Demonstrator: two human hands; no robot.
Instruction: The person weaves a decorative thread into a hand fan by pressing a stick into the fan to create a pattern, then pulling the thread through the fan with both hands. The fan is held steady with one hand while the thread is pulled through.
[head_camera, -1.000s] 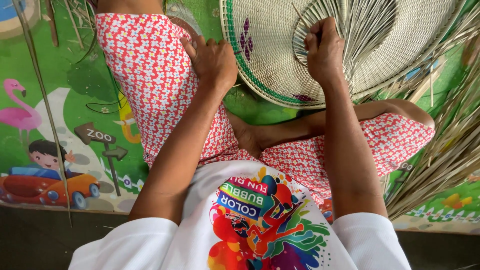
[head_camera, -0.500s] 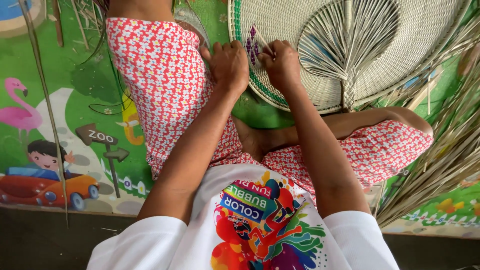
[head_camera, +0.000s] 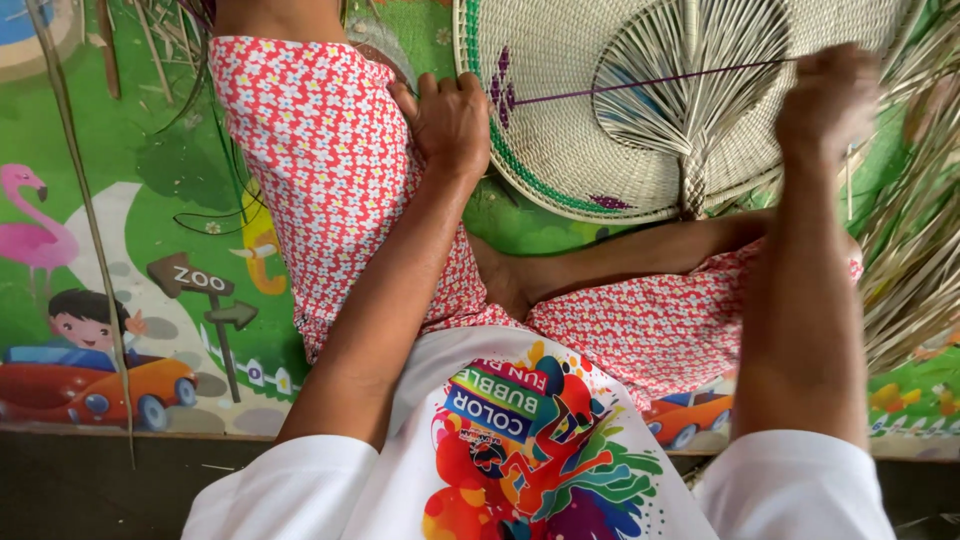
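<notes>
A round woven fan (head_camera: 590, 150) of pale straw with green and purple accents lies tilted across my knee and shin. My left hand (head_camera: 450, 120) grips its left rim against my knee. My right hand (head_camera: 830, 95), blurred, is raised at the right and shut on a thin purple strand (head_camera: 640, 85) that runs taut from the weave near the left rim. Unwoven ribs (head_camera: 690, 90) fan out from the handle stem in the fan's middle.
I sit cross-legged in red floral trousers (head_camera: 320, 170) on a colourful cartoon play mat (head_camera: 150, 260). A loose bundle of dry straw strips (head_camera: 910, 250) lies at the right. Thin stalks (head_camera: 85, 210) lie across the mat at the left.
My right hand left the fan's left rim and swept far right, drawing the purple strand out taut. My left hand kept its hold on the rim.
</notes>
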